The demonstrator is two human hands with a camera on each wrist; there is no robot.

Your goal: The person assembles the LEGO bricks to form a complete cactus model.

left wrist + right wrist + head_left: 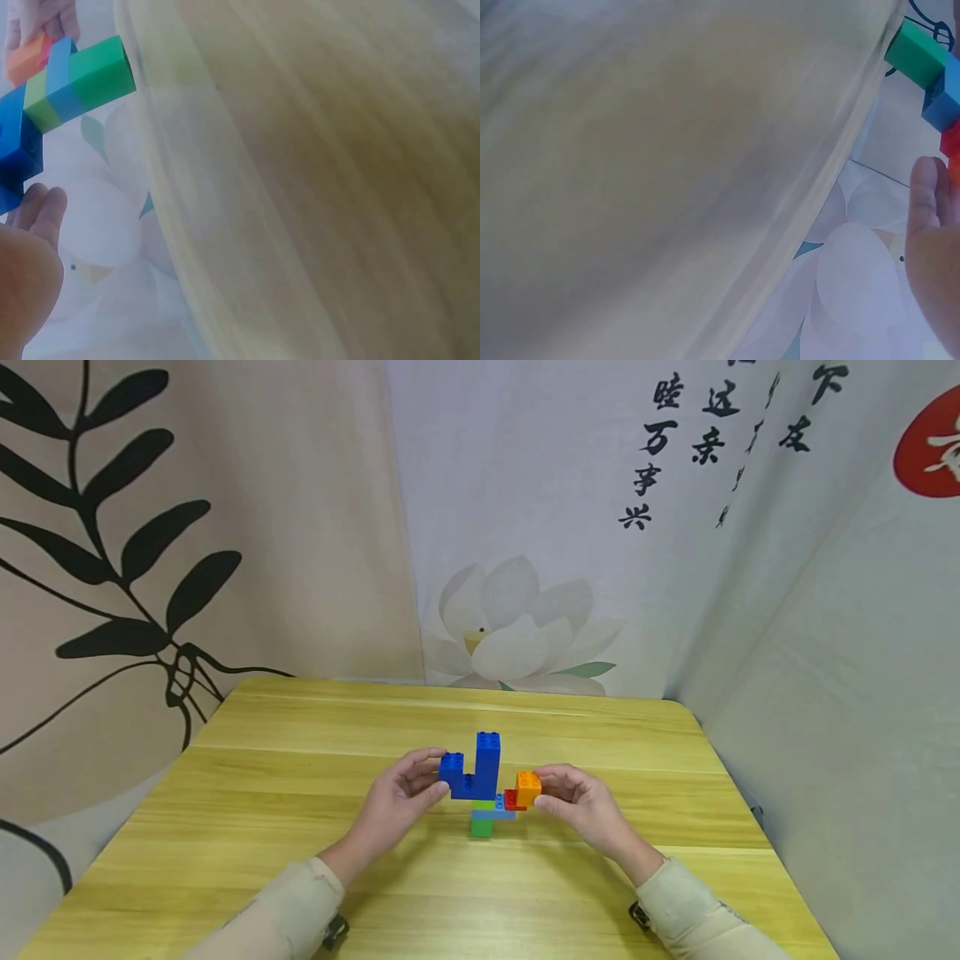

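Both hands hold one joined build of toy building bricks, which seems lifted off the table. My left hand (pixel 397 797) pinches the low left end of the dark blue U-shaped part (pixel 487 768) between thumb and fingers. With thumb and fingertips, my right hand (pixel 585 802) grips the orange brick (pixel 528 787) at the right end. Below the blue part come a lime green brick (pixel 40 101), a light blue brick (pixel 504 815) and a green brick (pixel 101 73) at the bottom. A red brick (pixel 512 800) sits between the light blue and orange ones.
The wooden table (pixel 262 760) spreads below and around the hands. Behind it hangs a pale curtain (pixel 525 485) with a printed lotus, dark leaves and writing. Dark wrist devices (pixel 336 932) show at both sleeves.
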